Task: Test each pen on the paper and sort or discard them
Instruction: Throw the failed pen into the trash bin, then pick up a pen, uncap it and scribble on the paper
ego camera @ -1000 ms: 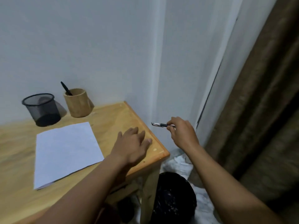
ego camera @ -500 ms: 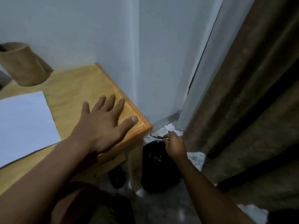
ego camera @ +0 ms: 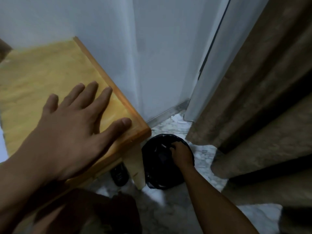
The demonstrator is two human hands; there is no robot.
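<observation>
Head view: the worktop [ego camera: 50,73] bears the left hand [ego camera: 67,132], flat, fingers spread. Beside its leg, the black bin [ego camera: 155,168]; the right hand [ego camera: 182,153], fingers curled, has sunk into its mouth. The pen no longer shows; whether it is held, I cannot tell.

A brown curtain [ego camera: 253,98] hangs right of the wooden table [ego camera: 50,73]. A dark shoe [ego camera: 119,176] lies on the marble floor [ego camera: 168,208] beside the table's leg.
</observation>
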